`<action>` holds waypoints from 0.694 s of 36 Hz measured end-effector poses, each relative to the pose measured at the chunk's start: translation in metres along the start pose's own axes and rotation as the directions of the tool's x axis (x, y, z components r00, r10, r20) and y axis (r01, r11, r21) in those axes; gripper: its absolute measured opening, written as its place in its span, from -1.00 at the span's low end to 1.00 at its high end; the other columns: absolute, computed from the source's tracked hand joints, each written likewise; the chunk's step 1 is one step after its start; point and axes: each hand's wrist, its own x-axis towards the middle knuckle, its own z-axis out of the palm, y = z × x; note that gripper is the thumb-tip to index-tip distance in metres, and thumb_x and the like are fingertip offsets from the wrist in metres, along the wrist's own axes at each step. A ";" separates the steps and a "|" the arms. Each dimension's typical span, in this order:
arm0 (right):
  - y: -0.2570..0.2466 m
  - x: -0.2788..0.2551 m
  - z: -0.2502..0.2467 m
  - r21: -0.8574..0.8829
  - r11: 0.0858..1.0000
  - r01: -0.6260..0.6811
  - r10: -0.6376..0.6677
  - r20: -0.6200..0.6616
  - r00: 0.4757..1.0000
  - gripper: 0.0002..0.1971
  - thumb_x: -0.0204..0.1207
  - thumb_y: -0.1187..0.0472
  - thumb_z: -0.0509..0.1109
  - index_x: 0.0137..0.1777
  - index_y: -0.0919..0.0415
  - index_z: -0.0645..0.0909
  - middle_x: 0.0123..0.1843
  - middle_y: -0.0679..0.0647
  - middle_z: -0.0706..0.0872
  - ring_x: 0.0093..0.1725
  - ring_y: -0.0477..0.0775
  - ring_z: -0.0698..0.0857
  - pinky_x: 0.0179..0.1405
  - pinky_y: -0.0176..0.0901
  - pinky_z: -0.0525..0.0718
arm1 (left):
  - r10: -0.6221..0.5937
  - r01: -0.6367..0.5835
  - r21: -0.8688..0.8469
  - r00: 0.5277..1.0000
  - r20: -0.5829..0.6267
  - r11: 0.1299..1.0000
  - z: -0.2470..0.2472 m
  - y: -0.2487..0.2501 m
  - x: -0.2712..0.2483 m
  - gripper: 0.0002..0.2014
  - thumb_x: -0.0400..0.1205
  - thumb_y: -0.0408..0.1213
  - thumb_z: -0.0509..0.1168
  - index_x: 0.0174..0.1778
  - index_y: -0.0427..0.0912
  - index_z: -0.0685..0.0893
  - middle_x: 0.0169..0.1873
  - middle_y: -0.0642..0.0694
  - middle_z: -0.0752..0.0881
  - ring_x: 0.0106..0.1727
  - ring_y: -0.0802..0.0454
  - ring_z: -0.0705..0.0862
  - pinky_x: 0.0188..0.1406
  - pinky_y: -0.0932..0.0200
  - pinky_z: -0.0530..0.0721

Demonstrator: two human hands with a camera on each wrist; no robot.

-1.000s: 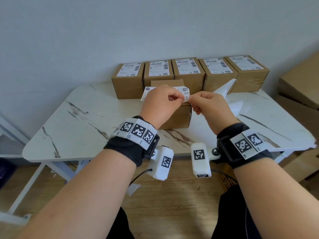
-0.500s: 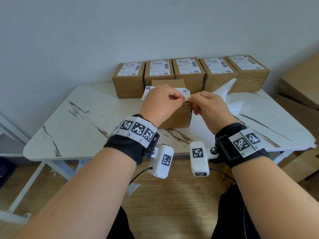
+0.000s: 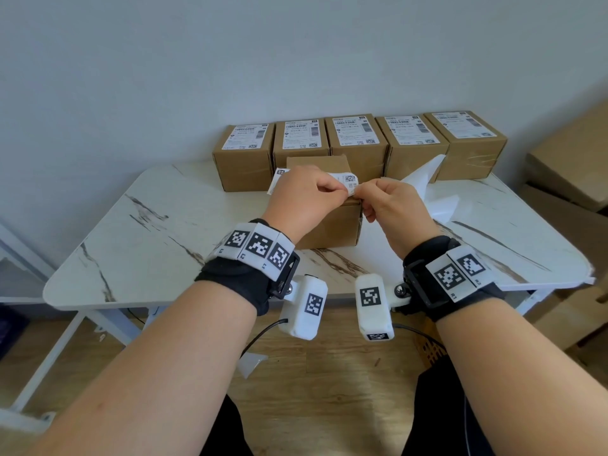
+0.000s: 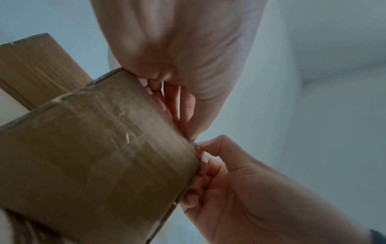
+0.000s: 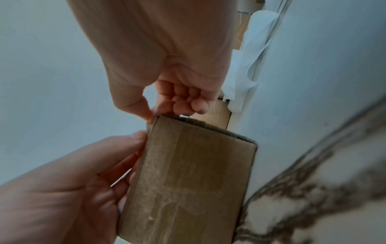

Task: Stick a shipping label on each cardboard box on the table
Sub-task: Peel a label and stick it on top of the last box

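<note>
A plain cardboard box (image 3: 329, 225) stands at the table's middle, with no label visible on it. Just above its top, both hands hold a white shipping label (image 3: 349, 181). My left hand (image 3: 342, 192) curls over the label and pinches it near its right end. My right hand (image 3: 360, 192) pinches that same end with thumb and forefinger. Most of the label is hidden under the left hand. The left wrist view has the box (image 4: 94, 156) below my left hand (image 4: 188, 132). My right hand (image 5: 152, 115) pinches at the corner of the box (image 5: 188, 181) in the right wrist view.
Several labelled boxes (image 3: 357, 143) line the back edge of the marble table (image 3: 148, 232). Loose white backing sheets (image 3: 431, 182) lie right of the hands. Large cardboard cartons (image 3: 572, 166) stand past the table's right end. A wall rises behind.
Hardly anything: my right hand has edged slightly left toward the left hand at the label's end. The label and box stay where they were.
</note>
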 end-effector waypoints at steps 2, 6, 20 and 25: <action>0.000 0.000 0.000 -0.004 1.000 -0.006 0.006 -0.002 1.000 -0.71 0.56 0.28 0.35 -0.42 0.22 0.55 -0.49 0.04 0.50 -0.43 -0.03 0.42 -0.41 -0.25 0.41 | -0.001 0.001 -0.007 1.000 0.004 1.000 0.000 0.000 0.000 -0.88 0.57 -0.17 0.41 -0.10 -0.04 0.86 -0.20 0.07 0.71 -0.09 0.16 0.64 -0.11 0.26 0.55; -0.001 -0.001 0.000 -0.005 1.000 -0.012 0.012 0.001 1.000 -0.73 0.56 0.27 0.36 -0.40 0.23 0.57 -0.48 0.05 0.51 -0.42 -0.03 0.43 -0.40 -0.25 0.43 | -0.001 0.001 -0.007 1.000 0.009 1.000 -0.002 0.000 0.000 -0.88 0.56 -0.17 0.41 -0.13 -0.04 0.86 -0.24 0.11 0.70 -0.11 0.18 0.64 -0.15 0.28 0.55; 0.001 0.001 -0.008 0.101 0.992 -0.078 0.070 0.074 0.995 -0.81 0.58 0.29 0.37 -0.25 0.26 0.73 -0.40 0.06 0.59 -0.34 -0.02 0.52 -0.29 -0.24 0.52 | -0.007 0.007 -0.011 1.000 0.006 1.000 -0.002 0.001 0.000 -0.84 0.56 -0.20 0.41 -0.20 -0.16 0.87 -0.37 0.15 0.69 -0.26 0.33 0.61 -0.34 0.53 0.47; 0.002 0.001 -0.010 0.068 0.995 -0.069 0.064 0.077 0.995 -0.86 0.56 0.26 0.41 -0.18 0.30 0.74 -0.37 0.08 0.61 -0.31 0.00 0.53 -0.24 -0.22 0.54 | -0.012 0.012 -0.015 1.000 0.010 1.000 -0.003 0.002 0.000 -0.86 0.56 -0.19 0.42 -0.18 -0.12 0.87 -0.34 0.14 0.68 -0.23 0.22 0.62 -0.27 0.39 0.53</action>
